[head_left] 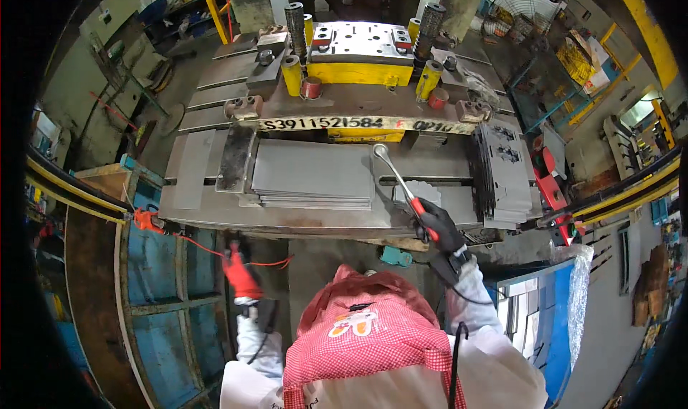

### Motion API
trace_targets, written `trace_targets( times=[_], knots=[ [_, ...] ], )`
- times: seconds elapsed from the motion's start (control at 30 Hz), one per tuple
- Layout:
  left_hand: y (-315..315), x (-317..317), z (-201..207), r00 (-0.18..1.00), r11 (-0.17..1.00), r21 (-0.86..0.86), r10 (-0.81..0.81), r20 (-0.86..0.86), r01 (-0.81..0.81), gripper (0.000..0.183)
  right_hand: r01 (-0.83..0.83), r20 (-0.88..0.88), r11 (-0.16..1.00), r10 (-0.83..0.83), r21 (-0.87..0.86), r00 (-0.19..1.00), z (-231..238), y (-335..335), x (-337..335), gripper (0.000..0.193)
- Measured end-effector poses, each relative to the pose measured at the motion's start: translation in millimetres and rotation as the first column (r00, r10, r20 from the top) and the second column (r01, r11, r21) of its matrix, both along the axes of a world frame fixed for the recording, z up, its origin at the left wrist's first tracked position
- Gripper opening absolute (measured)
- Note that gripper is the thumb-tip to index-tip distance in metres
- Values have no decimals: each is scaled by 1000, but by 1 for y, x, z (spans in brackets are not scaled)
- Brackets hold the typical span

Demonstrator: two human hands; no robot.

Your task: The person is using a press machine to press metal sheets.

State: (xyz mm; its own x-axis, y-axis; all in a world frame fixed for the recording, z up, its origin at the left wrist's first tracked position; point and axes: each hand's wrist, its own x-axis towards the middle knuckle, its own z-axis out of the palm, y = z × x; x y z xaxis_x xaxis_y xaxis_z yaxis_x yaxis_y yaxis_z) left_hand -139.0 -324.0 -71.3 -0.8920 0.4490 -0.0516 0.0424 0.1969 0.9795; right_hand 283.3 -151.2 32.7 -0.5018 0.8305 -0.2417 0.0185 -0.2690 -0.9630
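Observation:
My right hand (443, 230), in a dark glove, is closed round the red handle of a long metal tool with a round head (400, 176); its exact kind I cannot make out. The tool slants up and left, its head at the right edge of a stack of flat grey metal sheets (313, 174) on the press table. My left hand (242, 269), in a red glove with dark fingertips, hangs in front of the table's near edge. Its fingers look apart, with nothing seen in them. A few cut metal pieces (419, 192) lie beyond the tool.
Behind the sheets stands a die set (360, 43) with yellow blocks and upright posts. More stacked metal parts (505, 172) sit at the table's right. A blue-framed rack (154, 273) stands at left, an orange cable (197, 245) beside it. A blue bin (555, 301) is at right.

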Motion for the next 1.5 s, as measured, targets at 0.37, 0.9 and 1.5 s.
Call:
trace_targets(
  times=[0.37,0.9,1.5],
  knots=[
    [106,174,69,300,437,897,-867,399,71,47,-36,106,998,31,45,994,50,-14,-4,55],
    [284,125,136,171,191,796,-979,111,574,25,113,-162,993,-108,22,981,60,-43,35,57],
    [321,126,164,162,317,657,-944,288,684,38,172,-167,985,-169,7,971,90,20,-19,60]
  ],
)
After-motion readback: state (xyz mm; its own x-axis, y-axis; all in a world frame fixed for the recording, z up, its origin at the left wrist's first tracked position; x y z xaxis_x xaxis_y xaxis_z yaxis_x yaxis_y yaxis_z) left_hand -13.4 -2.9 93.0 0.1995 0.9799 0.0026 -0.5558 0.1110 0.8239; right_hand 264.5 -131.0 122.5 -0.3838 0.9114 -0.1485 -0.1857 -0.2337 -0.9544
